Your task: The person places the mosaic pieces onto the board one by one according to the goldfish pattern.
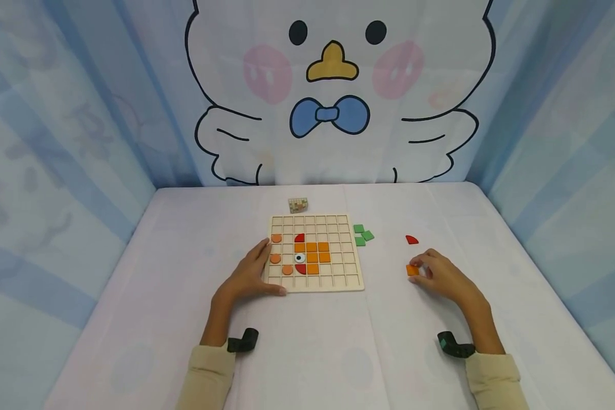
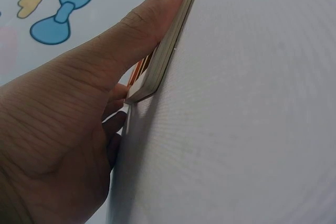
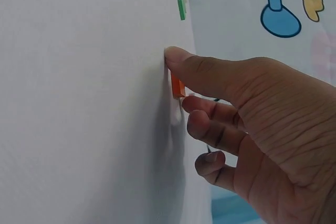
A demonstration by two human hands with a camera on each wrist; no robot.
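Note:
A pale wooden grid board (image 1: 338, 279) lies on the table with orange squares (image 1: 312, 257), two red quarter-round pieces (image 1: 299, 237), orange discs (image 1: 275, 258) and a white eye piece (image 1: 299, 258) in its cells. My left hand (image 1: 248, 273) holds the board's near left corner, thumb along the near edge and fingers at the left side. Off to the right, my right hand (image 1: 443, 277) pinches an orange square tile (image 1: 412, 270) between thumb and forefinger, close over the tabletop. In the right wrist view the thumb partly covers this tile (image 3: 177, 85).
Beside the board's right edge lie three green square tiles (image 1: 360, 241). A loose red quarter-round piece (image 1: 411, 240) is just beyond my right hand. Behind the board sits a small patterned block (image 1: 298, 205). A printed curtain (image 1: 333, 159) hangs at the table's back edge.

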